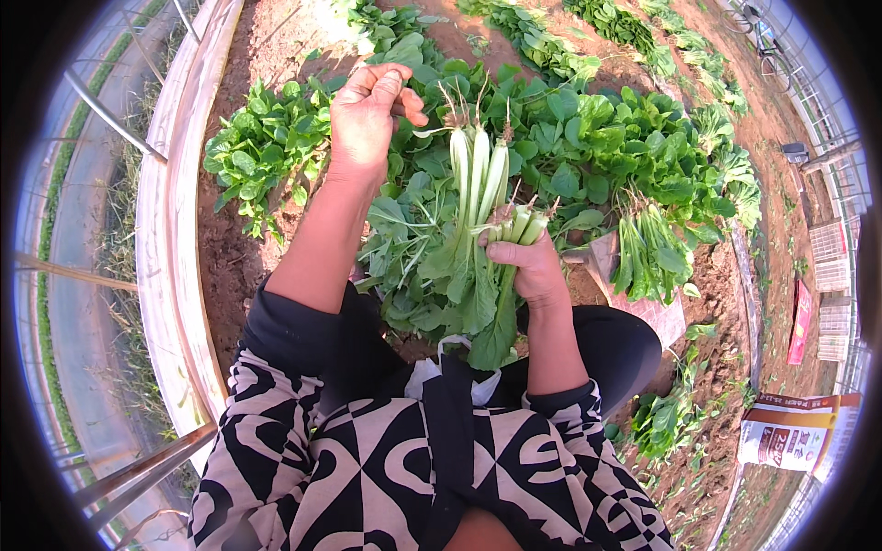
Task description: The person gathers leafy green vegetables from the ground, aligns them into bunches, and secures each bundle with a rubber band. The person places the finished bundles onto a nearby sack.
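My right hand [524, 258] grips a bunch of leafy greens [482, 179] by the pale stems, with the roots up and the leaves hanging down. Some stems of the bunch stand longer above the fist than others. To the left, my left hand [375, 96] is raised with its fingers curled; whether something small lies between the fingertips cannot be told. Loose uprooted greens [413, 234] are heaped below and between the hands. A smaller bunch of greens [651, 248] lies to the right, roots up, on a flat reddish board.
Leafy plants [269, 144] lie at left on bare soil. Rows of greens [537, 48] stretch ahead. A pale plastic sheet edge [169, 206] runs along the left. At right are plastic crates [830, 258], a printed sack [792, 430] and the greenhouse frame.
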`<state>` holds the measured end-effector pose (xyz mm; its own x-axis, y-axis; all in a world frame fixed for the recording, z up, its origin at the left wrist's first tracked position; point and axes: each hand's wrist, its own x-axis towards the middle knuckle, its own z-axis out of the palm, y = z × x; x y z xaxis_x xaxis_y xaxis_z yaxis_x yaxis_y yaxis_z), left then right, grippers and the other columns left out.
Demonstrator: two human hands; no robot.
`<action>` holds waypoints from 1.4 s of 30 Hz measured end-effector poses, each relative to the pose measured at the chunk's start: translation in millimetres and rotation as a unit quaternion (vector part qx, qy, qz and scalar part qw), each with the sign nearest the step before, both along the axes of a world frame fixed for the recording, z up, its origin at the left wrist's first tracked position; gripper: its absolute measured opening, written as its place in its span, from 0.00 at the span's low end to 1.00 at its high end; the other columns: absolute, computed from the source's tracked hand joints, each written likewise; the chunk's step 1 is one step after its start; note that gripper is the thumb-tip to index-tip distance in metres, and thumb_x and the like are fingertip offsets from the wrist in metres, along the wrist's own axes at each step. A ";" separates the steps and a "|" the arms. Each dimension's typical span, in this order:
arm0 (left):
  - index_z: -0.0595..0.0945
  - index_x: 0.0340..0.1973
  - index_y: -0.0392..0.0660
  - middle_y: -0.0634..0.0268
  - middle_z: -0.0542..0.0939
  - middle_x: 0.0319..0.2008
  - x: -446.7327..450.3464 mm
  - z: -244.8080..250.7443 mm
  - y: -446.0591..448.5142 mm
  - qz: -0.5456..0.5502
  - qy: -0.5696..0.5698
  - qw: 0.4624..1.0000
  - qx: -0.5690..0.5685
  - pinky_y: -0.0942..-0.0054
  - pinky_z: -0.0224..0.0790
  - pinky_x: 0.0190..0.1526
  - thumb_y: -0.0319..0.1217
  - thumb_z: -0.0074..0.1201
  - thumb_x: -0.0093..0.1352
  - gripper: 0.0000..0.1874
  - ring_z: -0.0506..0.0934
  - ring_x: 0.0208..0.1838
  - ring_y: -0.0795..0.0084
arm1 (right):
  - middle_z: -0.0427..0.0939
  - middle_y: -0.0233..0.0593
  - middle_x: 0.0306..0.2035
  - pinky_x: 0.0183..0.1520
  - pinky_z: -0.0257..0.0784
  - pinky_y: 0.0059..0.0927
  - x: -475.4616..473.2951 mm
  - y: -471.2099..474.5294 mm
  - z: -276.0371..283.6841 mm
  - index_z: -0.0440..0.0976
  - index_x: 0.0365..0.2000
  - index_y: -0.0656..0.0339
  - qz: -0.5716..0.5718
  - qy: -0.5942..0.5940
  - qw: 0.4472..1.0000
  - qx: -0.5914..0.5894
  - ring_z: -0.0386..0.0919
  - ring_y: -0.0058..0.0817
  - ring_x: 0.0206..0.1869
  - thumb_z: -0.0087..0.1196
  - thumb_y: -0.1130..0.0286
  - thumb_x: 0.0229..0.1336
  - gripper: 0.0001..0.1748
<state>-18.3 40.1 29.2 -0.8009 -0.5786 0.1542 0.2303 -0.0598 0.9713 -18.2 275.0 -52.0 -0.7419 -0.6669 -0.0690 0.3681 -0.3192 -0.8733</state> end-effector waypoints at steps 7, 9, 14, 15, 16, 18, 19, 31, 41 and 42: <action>0.73 0.61 0.44 0.65 0.78 0.54 17.6 -2.9 1.6 -0.213 -0.187 0.957 -0.052 0.66 0.62 0.53 0.47 0.54 0.68 0.30 0.73 0.57 0.72 | 0.81 0.37 0.33 0.50 0.71 0.31 -7.7 5.0 0.7 0.74 0.43 0.62 -0.055 -0.044 0.998 -0.007 0.78 0.29 0.38 0.65 0.78 0.35 0.27; 0.71 0.61 0.41 0.63 0.78 0.53 25.2 0.9 18.6 -0.323 -0.186 0.928 -0.012 0.63 0.62 0.56 0.48 0.55 0.67 0.33 0.73 0.57 0.70 | 0.81 0.34 0.34 0.47 0.70 0.27 -7.4 2.9 4.5 0.77 0.40 0.63 -0.035 -0.047 0.997 -0.045 0.78 0.25 0.38 0.66 0.78 0.39 0.22; 0.77 0.50 0.39 0.62 0.82 0.37 24.7 -19.9 44.5 -0.324 -0.124 0.936 0.054 0.73 0.73 0.43 0.37 0.55 0.67 0.19 0.80 0.40 0.71 | 0.81 0.35 0.35 0.48 0.71 0.28 -6.1 2.5 -0.9 0.77 0.40 0.64 -0.010 -0.053 0.997 -0.055 0.78 0.26 0.38 0.65 0.79 0.38 0.22; 0.78 0.48 0.38 0.61 0.82 0.36 25.6 -12.7 46.4 -0.322 -0.108 0.936 0.090 0.73 0.75 0.42 0.34 0.54 0.67 0.17 0.81 0.38 0.70 | 0.81 0.35 0.36 0.48 0.70 0.28 -8.3 3.5 -0.4 0.77 0.40 0.64 -0.015 -0.060 0.995 -0.072 0.78 0.26 0.39 0.65 0.79 0.38 0.22; 0.78 0.47 0.37 0.59 0.82 0.35 25.9 -8.9 47.4 -0.320 -0.092 0.935 0.125 0.73 0.76 0.41 0.32 0.54 0.67 0.16 0.82 0.36 0.69 | 0.81 0.36 0.37 0.49 0.70 0.28 -10.3 3.9 0.9 0.77 0.41 0.64 -0.019 -0.067 0.994 -0.089 0.77 0.26 0.40 0.65 0.79 0.38 0.22; 0.77 0.46 0.37 0.55 0.82 0.35 22.4 -11.4 37.8 -0.315 -0.084 0.930 0.172 0.66 0.80 0.40 0.29 0.53 0.67 0.13 0.84 0.36 0.64 | 0.80 0.36 0.40 0.52 0.69 0.29 -13.5 2.7 4.8 0.76 0.40 0.65 -0.015 -0.078 0.989 -0.122 0.77 0.27 0.44 0.64 0.78 0.40 0.20; 0.77 0.46 0.37 0.55 0.82 0.35 22.5 -11.1 33.6 -0.307 -0.086 0.930 0.182 0.65 0.80 0.39 0.29 0.53 0.67 0.13 0.84 0.36 0.63 | 0.80 0.36 0.40 0.53 0.68 0.30 -13.3 1.6 9.0 0.76 0.39 0.65 -0.017 -0.078 0.990 -0.114 0.77 0.27 0.45 0.64 0.78 0.40 0.20; 0.77 0.52 0.38 0.65 0.81 0.41 19.8 -25.3 41.3 -0.278 -0.175 0.943 -0.054 0.75 0.71 0.46 0.31 0.57 0.65 0.20 0.77 0.41 0.78 | 0.80 0.37 0.35 0.39 0.76 0.29 -16.2 -10.9 11.7 0.74 0.48 0.66 -0.193 -0.116 0.974 -0.020 0.78 0.26 0.34 0.60 0.78 0.55 0.18; 0.60 0.66 0.40 0.48 0.75 0.48 34.9 -36.7 102.4 -0.141 -0.140 0.802 -0.563 0.53 0.70 0.48 0.32 0.53 0.66 0.34 0.75 0.49 0.45 | 0.77 0.31 0.45 0.51 0.71 0.28 -5.3 -22.3 10.1 0.70 0.50 0.62 -0.194 -0.041 0.976 -0.093 0.75 0.22 0.46 0.61 0.70 0.59 0.20; 0.61 0.65 0.39 0.48 0.75 0.49 38.1 -36.0 103.8 -0.142 -0.128 0.807 -0.558 0.53 0.70 0.49 0.32 0.53 0.66 0.33 0.74 0.50 0.45 | 0.77 0.32 0.45 0.51 0.71 0.28 -5.4 -21.4 9.1 0.71 0.50 0.62 -0.199 -0.048 0.973 -0.102 0.76 0.23 0.46 0.59 0.71 0.59 0.19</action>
<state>19.8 143.8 -6.8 -0.9652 0.0186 0.2609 0.1438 0.8710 0.4698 -23.6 253.6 -42.9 -0.9411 -0.3347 -0.0479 0.2571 -0.6163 -0.7444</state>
